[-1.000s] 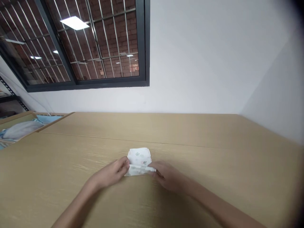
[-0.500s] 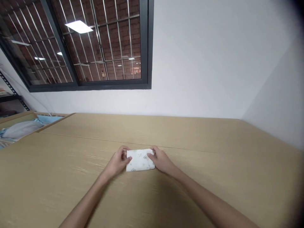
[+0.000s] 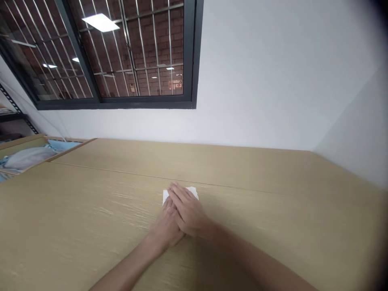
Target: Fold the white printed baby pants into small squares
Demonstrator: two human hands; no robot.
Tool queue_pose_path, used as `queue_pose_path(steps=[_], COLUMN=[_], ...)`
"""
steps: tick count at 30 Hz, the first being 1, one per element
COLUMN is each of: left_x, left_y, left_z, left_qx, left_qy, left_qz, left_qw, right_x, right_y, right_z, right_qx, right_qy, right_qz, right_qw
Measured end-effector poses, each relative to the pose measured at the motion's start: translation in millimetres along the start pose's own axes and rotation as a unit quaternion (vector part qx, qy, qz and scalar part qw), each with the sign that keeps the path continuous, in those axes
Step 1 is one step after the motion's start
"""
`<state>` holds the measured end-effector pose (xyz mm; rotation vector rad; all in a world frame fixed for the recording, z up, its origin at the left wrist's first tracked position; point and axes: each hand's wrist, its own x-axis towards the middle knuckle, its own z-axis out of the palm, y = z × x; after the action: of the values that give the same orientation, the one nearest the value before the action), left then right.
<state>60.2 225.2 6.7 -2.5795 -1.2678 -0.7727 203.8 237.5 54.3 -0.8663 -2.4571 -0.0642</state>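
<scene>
A small folded white cloth [image 3: 194, 190] with a faint print lies on the wooden table [image 3: 273, 210], almost wholly covered by my hands. My right hand [image 3: 189, 210] lies flat on top of it, fingers stretched out and together, pointing away to the left. My left hand [image 3: 166, 226] is under the right hand, its fingers mostly hidden, also pressing on the cloth. Only the cloth's far corners show.
A cardboard box [image 3: 27, 147] with pale blue and grey soft items stands at the far left of the table. A barred window [image 3: 121, 52] sits in the white wall behind. A seam [image 3: 257, 190] runs across the tabletop.
Earlier my hands held the cloth's two ends while folding it over. Now both hands have come together, stacked flat on top of the folded cloth, covering it.
</scene>
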Motion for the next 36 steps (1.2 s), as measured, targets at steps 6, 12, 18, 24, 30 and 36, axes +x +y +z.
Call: queue_pose_path(steps=[6, 12, 18, 24, 30, 36], left_x=[-12.1, -15.6, -23.6, -20.9, -11.6, -10.4], left_y=[-8.3, -9.1, -16.7, -24.5, -37.6, -50.5], left_z=[7.2, 0.2, 2.6, -4.5, -22.1, -20.3], left_qx=[0.010, 0.002, 0.031, 0.009, -0.062, -0.124], left_qy=[-0.107, -0.104, -0.087, -0.090, -0.133, -0.068], left_qz=[-0.044, -0.084, -0.092, -0.085, -0.096, -0.084], left_qw=[0.993, 0.991, 0.992, 0.992, 0.984, 0.986], right_x=[-12.6, -28.5, -32.6, -35.7, -29.6, -23.8], right_y=[12.5, 29.3, 27.0, 34.4, 45.0, 66.1], right_z=[16.6, 12.6, 21.3, 13.9, -10.2, -36.7], right_qx=[0.022, 0.006, -0.020, -0.005, 0.060, 0.171], right_qy=[-0.063, -0.052, -0.034, -0.034, -0.068, -0.133], right_qz=[0.032, 0.046, 0.079, 0.070, 0.069, 0.080], right_qw=[0.997, 0.998, 0.996, 0.997, 0.993, 0.973])
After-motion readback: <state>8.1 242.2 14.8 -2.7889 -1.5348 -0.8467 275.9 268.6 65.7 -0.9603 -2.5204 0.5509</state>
